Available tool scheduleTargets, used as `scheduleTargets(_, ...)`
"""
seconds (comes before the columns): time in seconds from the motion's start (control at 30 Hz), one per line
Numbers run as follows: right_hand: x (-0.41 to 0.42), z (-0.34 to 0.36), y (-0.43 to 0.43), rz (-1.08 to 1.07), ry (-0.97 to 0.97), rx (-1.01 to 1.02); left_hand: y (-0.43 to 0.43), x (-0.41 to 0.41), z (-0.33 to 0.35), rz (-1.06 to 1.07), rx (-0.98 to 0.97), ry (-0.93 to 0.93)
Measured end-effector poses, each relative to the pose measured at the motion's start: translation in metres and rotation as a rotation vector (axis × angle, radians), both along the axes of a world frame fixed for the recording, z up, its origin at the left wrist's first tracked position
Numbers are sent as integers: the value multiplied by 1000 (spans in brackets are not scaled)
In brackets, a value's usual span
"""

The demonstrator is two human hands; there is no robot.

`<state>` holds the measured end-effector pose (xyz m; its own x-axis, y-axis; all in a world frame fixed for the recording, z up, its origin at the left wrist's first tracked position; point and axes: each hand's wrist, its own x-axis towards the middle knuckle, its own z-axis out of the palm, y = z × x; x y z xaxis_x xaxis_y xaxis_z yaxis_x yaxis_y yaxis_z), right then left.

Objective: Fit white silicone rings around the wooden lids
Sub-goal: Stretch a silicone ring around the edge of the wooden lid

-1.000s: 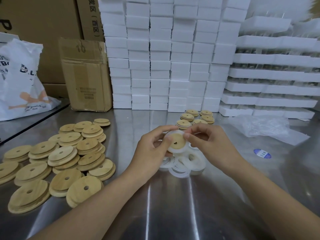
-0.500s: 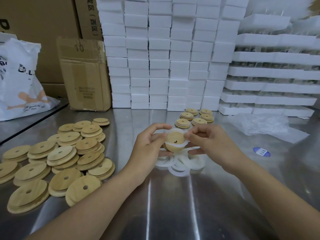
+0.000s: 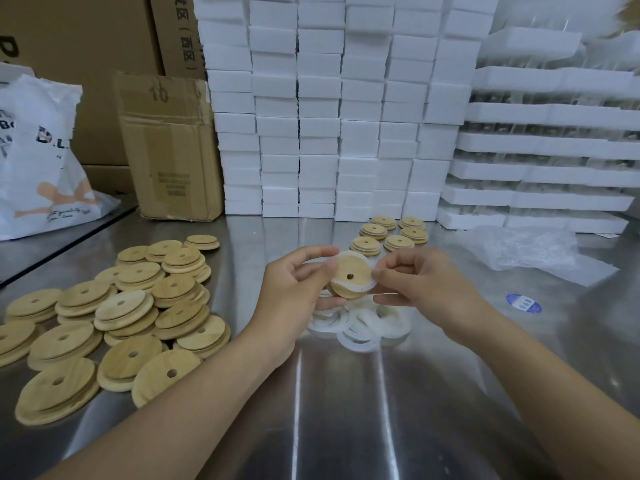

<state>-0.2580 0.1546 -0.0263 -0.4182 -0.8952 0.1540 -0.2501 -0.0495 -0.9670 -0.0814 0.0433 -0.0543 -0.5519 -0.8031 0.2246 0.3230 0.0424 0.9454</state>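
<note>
Above the table (image 3: 346, 427), a lid (image 3: 348, 278) is held tilted between both hands. Its left edge is pinched by the left hand (image 3: 294, 292), with the thumb laid on top and the fingers curled beneath. A ring (image 3: 367, 290) is looped partly over the lid: a band of it is seen crossing the lower face, and an arc stands clear of the upper rim. The ring's right side is pinched between thumb and forefinger of the right hand (image 3: 426, 285), the other fingers being curled below. Loose rings (image 3: 356, 327) are piled on the table just under the hands. Bare lids (image 3: 121, 306) are heaped at the left, and a smaller group (image 3: 391, 233) is set behind the hands, near stacked foam blocks (image 3: 329, 98).
</note>
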Motion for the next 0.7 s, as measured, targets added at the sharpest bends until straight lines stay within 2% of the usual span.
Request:
scheduleTargets(0.5, 9, -1, 1, 1, 62, 71, -5, 2, -2, 0, 40, 44)
scheduleTargets(0.7, 15, -2, -1, -90, 161, -23, -6, 2, 1, -1, -28, 19)
